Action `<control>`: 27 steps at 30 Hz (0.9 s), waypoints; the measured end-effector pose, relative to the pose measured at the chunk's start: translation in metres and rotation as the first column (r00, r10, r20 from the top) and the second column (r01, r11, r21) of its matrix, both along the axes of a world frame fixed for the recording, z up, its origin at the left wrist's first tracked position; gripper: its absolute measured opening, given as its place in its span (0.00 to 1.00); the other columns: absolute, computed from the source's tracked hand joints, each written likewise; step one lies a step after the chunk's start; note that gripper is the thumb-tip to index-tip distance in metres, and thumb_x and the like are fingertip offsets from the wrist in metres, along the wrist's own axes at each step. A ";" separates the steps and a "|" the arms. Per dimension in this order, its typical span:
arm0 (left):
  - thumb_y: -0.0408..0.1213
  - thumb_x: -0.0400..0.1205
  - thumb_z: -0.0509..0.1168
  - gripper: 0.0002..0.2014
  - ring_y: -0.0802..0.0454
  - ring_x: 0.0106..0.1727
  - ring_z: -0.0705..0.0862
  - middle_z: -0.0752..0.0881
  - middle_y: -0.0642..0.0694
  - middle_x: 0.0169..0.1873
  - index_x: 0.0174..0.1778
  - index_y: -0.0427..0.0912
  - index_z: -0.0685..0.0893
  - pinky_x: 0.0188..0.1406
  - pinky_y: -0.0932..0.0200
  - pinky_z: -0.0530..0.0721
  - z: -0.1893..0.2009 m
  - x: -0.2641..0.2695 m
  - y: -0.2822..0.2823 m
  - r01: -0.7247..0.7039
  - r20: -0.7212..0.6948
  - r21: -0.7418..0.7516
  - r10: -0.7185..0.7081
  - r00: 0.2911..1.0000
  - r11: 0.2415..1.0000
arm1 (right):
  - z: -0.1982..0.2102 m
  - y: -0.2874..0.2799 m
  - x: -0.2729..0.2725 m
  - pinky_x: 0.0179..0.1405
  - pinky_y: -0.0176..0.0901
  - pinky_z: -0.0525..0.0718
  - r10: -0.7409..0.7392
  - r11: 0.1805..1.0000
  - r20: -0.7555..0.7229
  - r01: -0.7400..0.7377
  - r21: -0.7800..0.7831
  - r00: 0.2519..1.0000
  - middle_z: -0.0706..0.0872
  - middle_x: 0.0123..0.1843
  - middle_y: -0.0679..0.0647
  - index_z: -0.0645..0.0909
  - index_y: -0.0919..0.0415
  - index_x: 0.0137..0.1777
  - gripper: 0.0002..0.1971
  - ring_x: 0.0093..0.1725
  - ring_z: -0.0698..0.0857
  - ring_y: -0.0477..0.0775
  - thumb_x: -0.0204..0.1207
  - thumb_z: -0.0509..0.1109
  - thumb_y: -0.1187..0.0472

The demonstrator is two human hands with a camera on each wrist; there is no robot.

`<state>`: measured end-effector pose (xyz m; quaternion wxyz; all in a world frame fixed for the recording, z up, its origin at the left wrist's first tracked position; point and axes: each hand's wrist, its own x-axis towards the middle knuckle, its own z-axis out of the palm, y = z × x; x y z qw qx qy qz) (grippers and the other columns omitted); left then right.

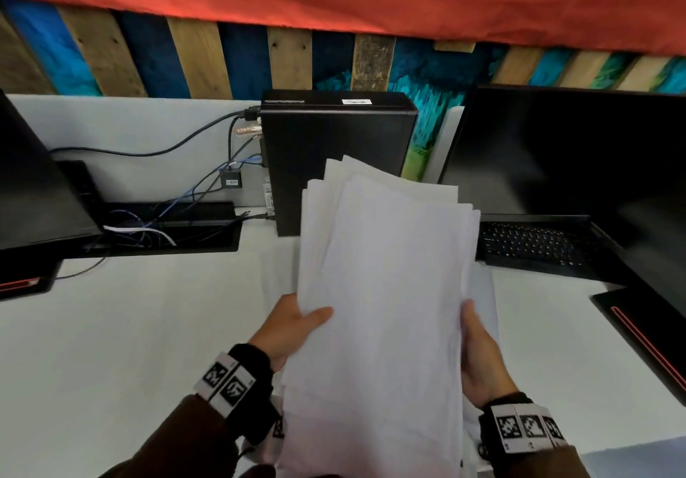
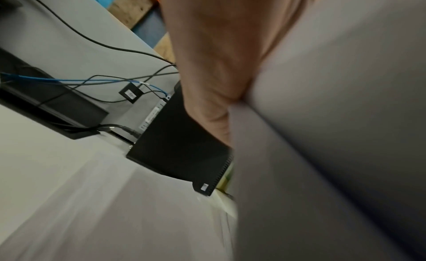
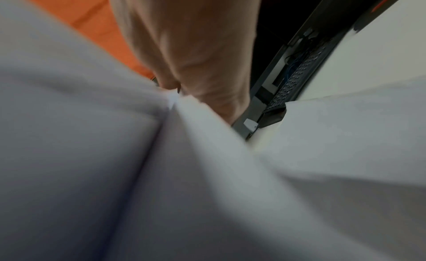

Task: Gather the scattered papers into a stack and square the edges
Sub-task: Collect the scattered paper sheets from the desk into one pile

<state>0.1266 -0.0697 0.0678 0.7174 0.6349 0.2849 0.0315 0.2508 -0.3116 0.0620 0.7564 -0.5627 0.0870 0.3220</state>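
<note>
A loose stack of white papers [image 1: 386, 292] is held up off the desk, tilted toward me, its far edges fanned and uneven. My left hand [image 1: 293, 325] grips the stack's left edge, thumb on top. My right hand [image 1: 479, 351] grips the right edge, thumb along the sheets. In the left wrist view the papers [image 2: 322, 137] fill the right side beside my left hand [image 2: 219, 68]. In the right wrist view blurred sheets [image 3: 115, 164] fill most of the frame below my right hand [image 3: 191, 51]. Another sheet [image 1: 486, 292] shows past the stack's right edge; I cannot tell whether it lies on the desk.
On the white desk [image 1: 130, 329], a black computer case [image 1: 334, 150] stands right behind the papers. A laptop [image 1: 557, 217] sits at the right, a monitor [image 1: 33, 195] at the left. A cable tray [image 1: 167, 228] with wires lies back left.
</note>
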 end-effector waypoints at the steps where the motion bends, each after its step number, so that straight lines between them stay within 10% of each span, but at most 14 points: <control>1: 0.31 0.81 0.68 0.14 0.51 0.51 0.90 0.90 0.43 0.52 0.63 0.35 0.84 0.44 0.66 0.88 0.000 0.003 -0.005 0.013 -0.006 0.014 -0.013 1.000 1.000 | 0.000 -0.006 0.002 0.57 0.57 0.88 -0.025 0.999 -0.052 0.026 0.033 0.998 0.91 0.59 0.60 0.85 0.57 0.63 0.32 0.58 0.89 0.61 0.72 0.60 0.34; 7: 0.32 0.80 0.70 0.08 0.63 0.44 0.90 0.90 0.52 0.47 0.50 0.50 0.85 0.41 0.70 0.87 -0.005 0.014 -0.036 0.071 0.028 -0.043 -0.070 0.997 0.997 | -0.006 -0.035 -0.004 0.33 0.46 0.90 0.129 0.953 0.179 -0.072 -0.295 0.975 0.94 0.42 0.58 0.83 0.66 0.57 0.11 0.40 0.93 0.58 0.76 0.71 0.66; 12: 0.40 0.79 0.69 0.23 0.47 0.61 0.84 0.85 0.44 0.61 0.70 0.46 0.75 0.63 0.55 0.82 -0.037 0.037 -0.023 -0.133 -0.105 0.134 0.147 0.983 0.982 | -0.013 -0.060 0.002 0.48 0.50 0.83 0.025 0.918 0.287 0.092 -0.387 0.957 0.89 0.45 0.66 0.84 0.69 0.54 0.11 0.42 0.86 0.62 0.73 0.73 0.67; 16: 0.52 0.76 0.69 0.45 0.40 0.79 0.63 0.60 0.39 0.79 0.83 0.43 0.52 0.74 0.45 0.67 -0.077 0.045 0.019 0.108 -0.602 0.597 0.355 0.715 0.795 | -0.008 -0.081 0.003 0.27 0.28 0.84 -0.137 0.918 0.321 0.242 -0.315 0.937 0.91 0.34 0.53 0.84 0.65 0.49 0.07 0.24 0.86 0.40 0.72 0.73 0.72; 20: 0.64 0.67 0.72 0.59 0.43 0.75 0.67 0.63 0.38 0.75 0.83 0.40 0.46 0.72 0.49 0.69 -0.097 0.042 0.029 0.241 -0.731 0.622 0.443 0.519 0.745 | -0.012 -0.101 0.010 0.33 0.25 0.85 -0.243 0.909 0.322 0.331 -0.254 0.915 0.88 0.51 0.58 0.85 0.63 0.45 0.06 0.30 0.88 0.34 0.70 0.75 0.71; 27: 0.43 0.70 0.79 0.41 0.39 0.72 0.78 0.78 0.35 0.71 0.74 0.30 0.69 0.69 0.52 0.78 -0.098 0.042 0.048 0.078 -0.689 0.470 0.310 0.655 0.879 | -0.013 -0.095 0.014 0.28 0.30 0.86 -0.138 0.964 0.267 0.191 -0.184 0.954 0.93 0.33 0.46 0.84 0.63 0.49 0.09 0.32 0.91 0.44 0.69 0.74 0.69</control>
